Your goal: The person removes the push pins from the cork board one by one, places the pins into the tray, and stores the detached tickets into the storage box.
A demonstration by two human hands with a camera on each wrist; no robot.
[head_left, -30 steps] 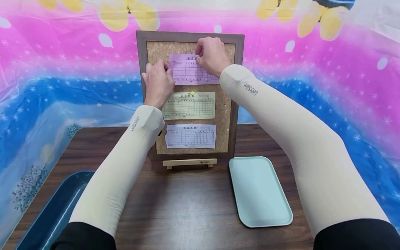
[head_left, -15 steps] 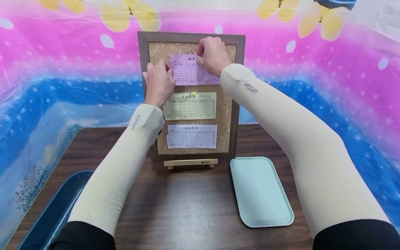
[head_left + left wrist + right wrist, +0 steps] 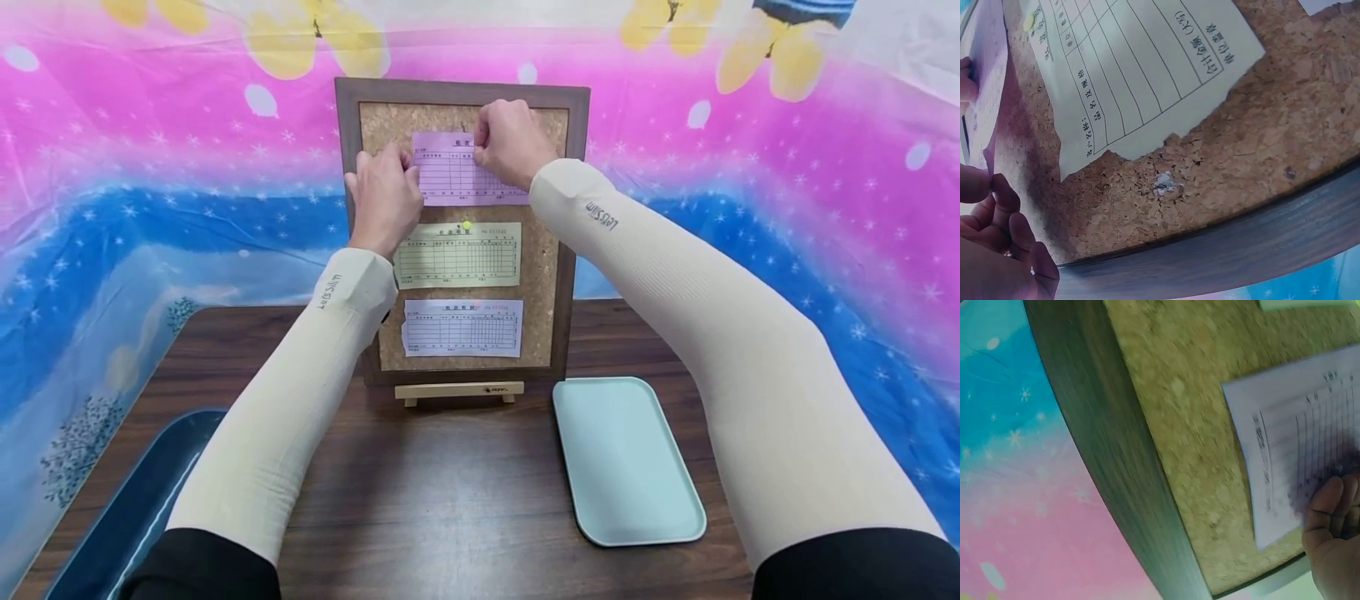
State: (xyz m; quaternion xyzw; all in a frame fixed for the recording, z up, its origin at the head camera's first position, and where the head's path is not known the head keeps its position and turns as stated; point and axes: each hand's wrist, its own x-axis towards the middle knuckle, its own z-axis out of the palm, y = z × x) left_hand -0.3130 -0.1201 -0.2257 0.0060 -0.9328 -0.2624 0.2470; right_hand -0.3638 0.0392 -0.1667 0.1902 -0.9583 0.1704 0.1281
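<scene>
One purple slip (image 3: 452, 173) sits topmost on the corkboard (image 3: 538, 279), left hand (image 3: 385, 202) pinching its left edge, right hand (image 3: 513, 143) curled over its upper part, hold hidden; uneven pull could skew or tear it.

A creased printed cloth (image 3: 750, 158) spans nine o'clock through twelve to three, pink above blue, with yellow shapes (image 3: 281, 46) at eleven and bushes (image 3: 82, 446) at eight. At six, pale sheen (image 3: 446, 500) lies on the dark wooden table (image 3: 352, 500).
</scene>
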